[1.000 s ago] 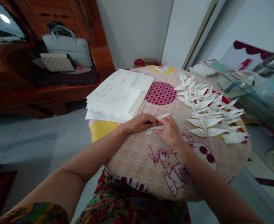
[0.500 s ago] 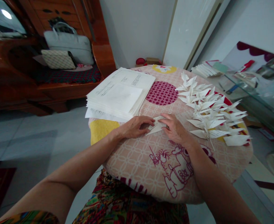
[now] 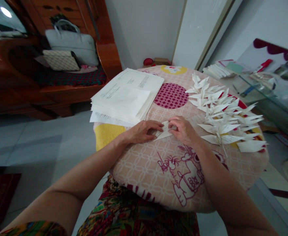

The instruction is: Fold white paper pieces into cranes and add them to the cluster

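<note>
A small folded piece of white paper (image 3: 164, 132) lies on the round table covered with a pink patterned cloth (image 3: 158, 170). My left hand (image 3: 144, 131) rests on its left end with the fingers curled and pressing down. On the right end, my right hand (image 3: 183, 129) pinches the paper with closed fingers. Much of the paper is hidden between the two hands.
A thick stack of white sheets (image 3: 126, 96) sits on the table's left back part. Several finished folded paper cranes (image 3: 222, 114) lie spread at the right. A wooden bench with a grey bag (image 3: 70, 42) stands at the left, a glass table (image 3: 269, 88) at the right.
The long paper flap that stuck out towards the back has been folded in, so the piece is now smaller. Both hands have closed in on it, the right moving slightly up the table.
</note>
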Action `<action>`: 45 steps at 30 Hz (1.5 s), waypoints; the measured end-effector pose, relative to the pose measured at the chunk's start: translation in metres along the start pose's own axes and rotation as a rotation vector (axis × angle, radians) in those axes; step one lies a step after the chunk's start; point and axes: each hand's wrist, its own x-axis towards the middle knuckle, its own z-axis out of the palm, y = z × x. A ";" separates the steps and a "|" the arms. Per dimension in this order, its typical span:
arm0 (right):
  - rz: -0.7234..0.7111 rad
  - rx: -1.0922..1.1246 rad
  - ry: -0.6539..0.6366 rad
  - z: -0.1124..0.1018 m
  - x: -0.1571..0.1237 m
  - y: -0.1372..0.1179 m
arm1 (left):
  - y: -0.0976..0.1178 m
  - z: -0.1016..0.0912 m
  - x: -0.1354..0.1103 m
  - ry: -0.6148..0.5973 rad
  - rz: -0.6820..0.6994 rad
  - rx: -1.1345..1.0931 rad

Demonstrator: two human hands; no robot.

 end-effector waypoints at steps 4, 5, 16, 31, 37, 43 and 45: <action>-0.022 -0.029 -0.040 0.003 0.004 0.003 | -0.001 0.001 0.000 0.010 0.006 -0.024; -0.023 -0.031 -0.049 0.004 0.004 0.004 | -0.001 0.001 0.001 0.012 0.004 -0.026; 0.034 -0.052 -0.064 0.012 0.007 0.005 | -0.002 0.005 0.002 0.016 -0.007 0.012; 0.043 -0.076 -0.027 0.015 0.007 0.001 | 0.002 0.004 0.001 0.000 0.005 0.053; 0.047 -0.034 -0.015 0.017 0.011 0.009 | 0.016 0.000 0.002 -0.081 0.125 0.190; 0.037 -0.036 0.005 0.018 0.011 0.010 | 0.022 0.001 0.004 -0.129 0.171 0.354; 0.042 -0.043 0.001 0.019 0.011 0.010 | 0.023 0.002 0.005 -0.148 0.170 0.404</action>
